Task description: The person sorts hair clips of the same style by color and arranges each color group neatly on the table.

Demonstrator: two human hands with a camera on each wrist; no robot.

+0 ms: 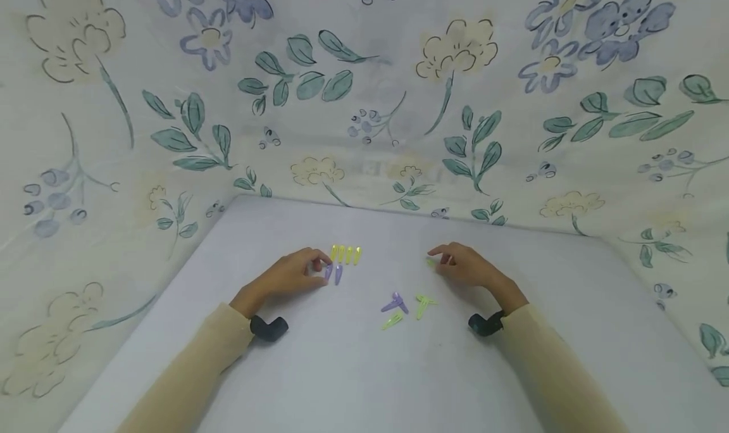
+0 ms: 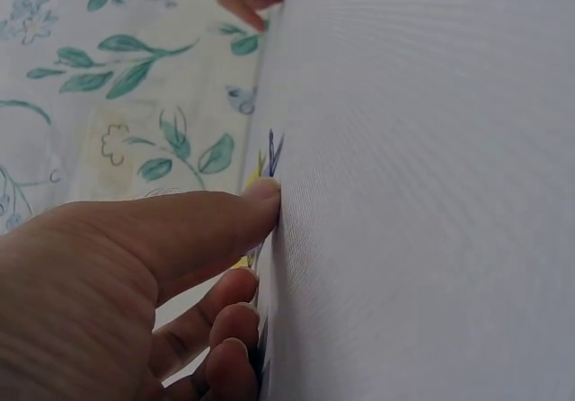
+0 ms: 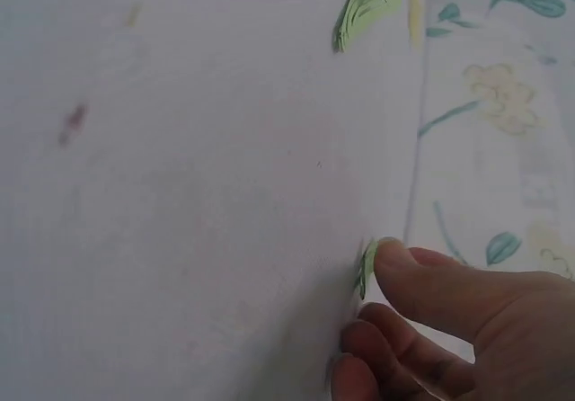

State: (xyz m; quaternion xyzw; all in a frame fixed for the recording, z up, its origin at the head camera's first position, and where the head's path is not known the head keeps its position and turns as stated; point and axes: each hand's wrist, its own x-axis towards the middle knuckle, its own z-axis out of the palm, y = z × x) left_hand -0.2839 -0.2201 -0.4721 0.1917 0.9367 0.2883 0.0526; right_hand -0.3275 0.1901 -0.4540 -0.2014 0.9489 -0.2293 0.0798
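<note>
In the head view my left hand (image 1: 295, 272) bends over a purple hair clip (image 1: 328, 271), its thumb and index finger pinching the clip at its ends. A second purple hair clip (image 1: 338, 275) lies just right of it. Behind these stands a row of several yellow hair clips (image 1: 349, 254). My right hand (image 1: 468, 266) holds a green hair clip (image 1: 431, 262) close to the tabletop; in the right wrist view the thumb lies against this clip (image 3: 367, 269), and the index fingertip is hidden.
Between the hands and nearer me lie crossed purple hair clips (image 1: 395, 303), a cluster of green hair clips (image 1: 424, 305) and a single green hair clip (image 1: 392, 321). All sit on a white table (image 1: 353, 376). Flower-patterned cloth (image 1: 393, 104) rises behind and beside it.
</note>
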